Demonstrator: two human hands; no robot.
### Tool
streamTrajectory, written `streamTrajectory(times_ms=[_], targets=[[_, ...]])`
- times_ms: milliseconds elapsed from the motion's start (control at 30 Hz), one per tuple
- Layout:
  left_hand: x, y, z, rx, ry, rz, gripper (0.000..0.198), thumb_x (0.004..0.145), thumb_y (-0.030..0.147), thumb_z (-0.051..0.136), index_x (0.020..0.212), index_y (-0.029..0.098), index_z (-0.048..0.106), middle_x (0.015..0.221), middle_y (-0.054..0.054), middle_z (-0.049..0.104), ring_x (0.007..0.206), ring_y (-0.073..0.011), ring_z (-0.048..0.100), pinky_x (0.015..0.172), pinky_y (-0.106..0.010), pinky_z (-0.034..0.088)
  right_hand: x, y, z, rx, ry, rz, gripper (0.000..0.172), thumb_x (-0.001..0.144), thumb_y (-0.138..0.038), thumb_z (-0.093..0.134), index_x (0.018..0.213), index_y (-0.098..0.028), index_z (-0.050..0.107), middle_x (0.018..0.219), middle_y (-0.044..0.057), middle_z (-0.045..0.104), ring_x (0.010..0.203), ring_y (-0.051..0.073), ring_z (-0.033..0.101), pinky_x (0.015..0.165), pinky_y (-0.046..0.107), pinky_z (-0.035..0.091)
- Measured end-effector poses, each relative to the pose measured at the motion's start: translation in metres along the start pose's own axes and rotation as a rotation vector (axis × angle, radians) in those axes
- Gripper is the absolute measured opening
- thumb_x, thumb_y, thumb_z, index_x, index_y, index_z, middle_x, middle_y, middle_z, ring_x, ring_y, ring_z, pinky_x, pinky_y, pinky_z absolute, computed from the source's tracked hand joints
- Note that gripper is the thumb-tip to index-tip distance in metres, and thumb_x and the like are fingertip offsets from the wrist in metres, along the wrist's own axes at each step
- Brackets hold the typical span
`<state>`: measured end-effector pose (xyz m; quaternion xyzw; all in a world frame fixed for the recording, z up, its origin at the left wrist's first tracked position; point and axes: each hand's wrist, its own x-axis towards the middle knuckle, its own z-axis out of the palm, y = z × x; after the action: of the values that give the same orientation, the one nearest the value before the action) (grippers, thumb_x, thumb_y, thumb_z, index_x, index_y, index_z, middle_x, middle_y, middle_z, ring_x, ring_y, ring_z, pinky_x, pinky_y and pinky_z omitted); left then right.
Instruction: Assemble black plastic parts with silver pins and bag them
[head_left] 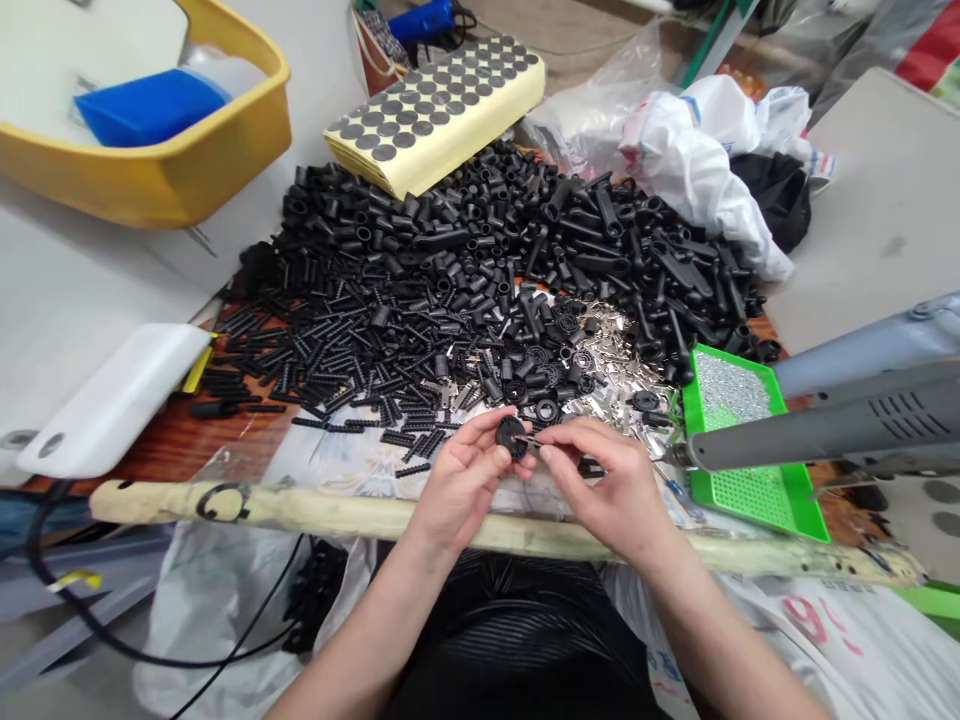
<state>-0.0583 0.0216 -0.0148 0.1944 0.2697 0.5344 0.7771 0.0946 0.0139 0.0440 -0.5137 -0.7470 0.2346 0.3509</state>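
Observation:
Between the thumb and fingers of my left hand is a round black plastic disc, its face tilted up. My right hand pinches a small thin metal piece against the disc's middle; how far it goes in I cannot tell. Just beyond my hands lie loose round black parts and a scatter of small silvery metal clips. Short black ribbed rods spread out to the left of them.
A big heap of black tubes and handles fills the back, with sticker sheets on top. To the right are a green tray of small metal bits and a grey power tool. A wooden bar edges the table; a yellow bin stands left.

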Motion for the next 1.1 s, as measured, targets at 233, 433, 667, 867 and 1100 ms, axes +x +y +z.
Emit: streamTrajectory(times_ms=[233,433,667,867,1100], targets=[[0.000,0.001,0.002,-0.002,0.005,-0.003,0.038,0.065,0.019,0.081,0.101,0.018,0.068,0.091,-0.004,0.070,0.066,-0.0139,0.066,0.066,-0.027,0.053,-0.001,-0.003,-0.001,-0.050,0.001,-0.072,0.020,0.089,-0.011,0.051,0.097,-0.021,0.065,0.087,0.004,0.066,0.080,0.018,0.062,0.071,0.032,0.051],[0.000,0.002,0.002,0.030,0.014,-0.003,0.039,0.064,0.020,0.080,0.101,0.017,0.067,0.089,-0.003,0.070,0.064,-0.0133,0.065,0.066,-0.027,0.053,0.000,-0.001,-0.004,-0.044,-0.014,-0.102,0.020,0.089,-0.011,0.051,0.099,-0.022,0.064,0.089,0.005,0.065,0.083,0.018,0.062,0.073,0.034,0.052],[0.000,0.000,0.001,0.046,0.039,-0.004,0.039,0.065,0.021,0.079,0.103,0.017,0.067,0.090,-0.004,0.069,0.068,-0.0142,0.064,0.066,-0.027,0.052,0.000,-0.002,-0.003,-0.015,0.028,-0.049,0.018,0.088,-0.013,0.055,0.098,-0.023,0.065,0.089,0.004,0.067,0.079,0.018,0.062,0.072,0.035,0.053],[0.002,0.000,-0.001,0.044,0.046,-0.006,0.039,0.067,0.024,0.079,0.104,0.018,0.067,0.094,-0.006,0.070,0.066,-0.0141,0.064,0.064,-0.027,0.051,-0.001,0.002,-0.004,0.300,0.091,0.224,0.012,0.079,-0.018,0.063,0.092,-0.020,0.064,0.081,0.002,0.064,0.071,0.015,0.061,0.066,0.030,0.054],[-0.001,-0.003,-0.001,0.109,0.008,0.046,0.037,0.067,0.023,0.080,0.101,0.017,0.069,0.094,-0.008,0.072,0.095,-0.0217,0.065,0.092,-0.034,0.046,0.002,0.010,-0.001,0.367,-0.041,0.333,0.008,0.075,-0.022,0.066,0.082,-0.019,0.064,0.081,0.003,0.067,0.071,0.016,0.061,0.066,0.030,0.053]])
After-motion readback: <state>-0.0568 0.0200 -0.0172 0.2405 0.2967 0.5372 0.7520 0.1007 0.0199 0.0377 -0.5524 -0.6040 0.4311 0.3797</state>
